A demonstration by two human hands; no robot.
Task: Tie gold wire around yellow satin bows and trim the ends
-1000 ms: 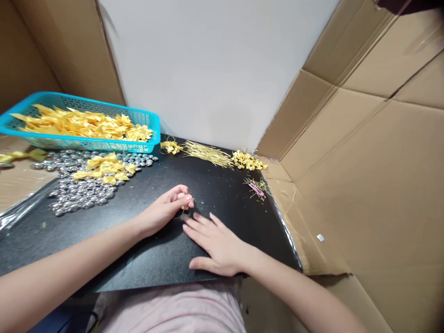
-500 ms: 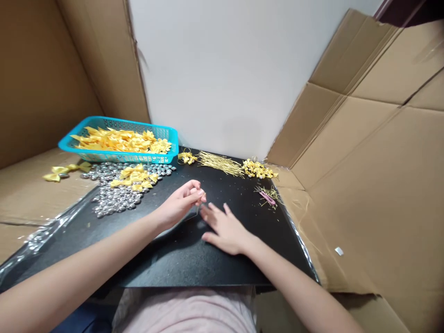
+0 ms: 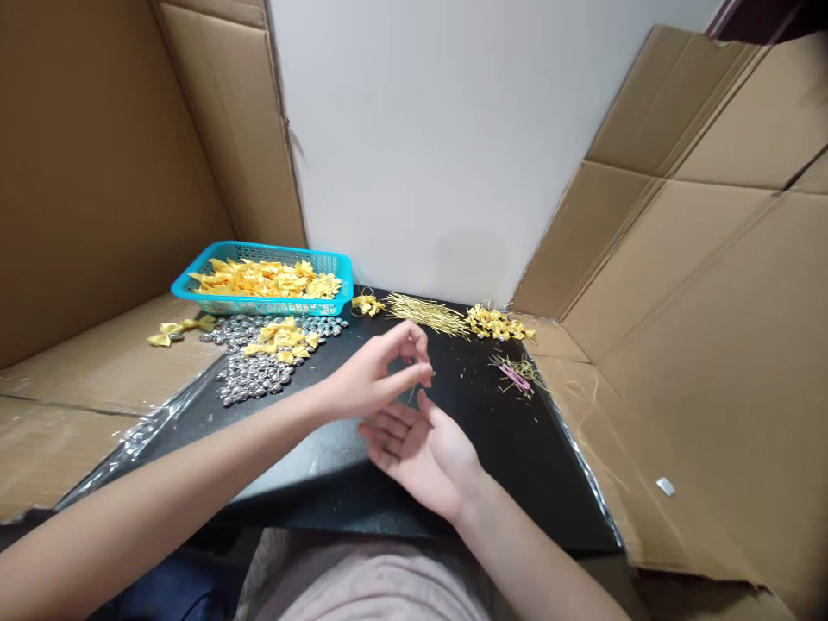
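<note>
My left hand (image 3: pixel 379 375) hovers over the middle of the black board (image 3: pixel 479 431), thumb and forefinger pinched on a thin gold wire (image 3: pixel 414 390) that is hard to make out. Just below it my right hand (image 3: pixel 420 444) is turned palm up with the fingers loosely spread, holding nothing. Behind the hands lie a bundle of gold wires (image 3: pixel 427 312) and a small heap of finished yellow bows (image 3: pixel 495 323). To the left, loose yellow ribbon bows (image 3: pixel 281 338) rest on a spread of silver beads (image 3: pixel 249 375).
A blue basket (image 3: pixel 194 289) full of yellow bows stands at the back left. Two more bows (image 3: pixel 178 329) lie on the cardboard left of the board. Pink scissors (image 3: pixel 516 375) with wire scraps sit near the board's right edge. Cardboard walls enclose both sides.
My left hand lifted and moved right with its pinch kept. My right hand rose off the board and turned palm up. The view swung left.
</note>
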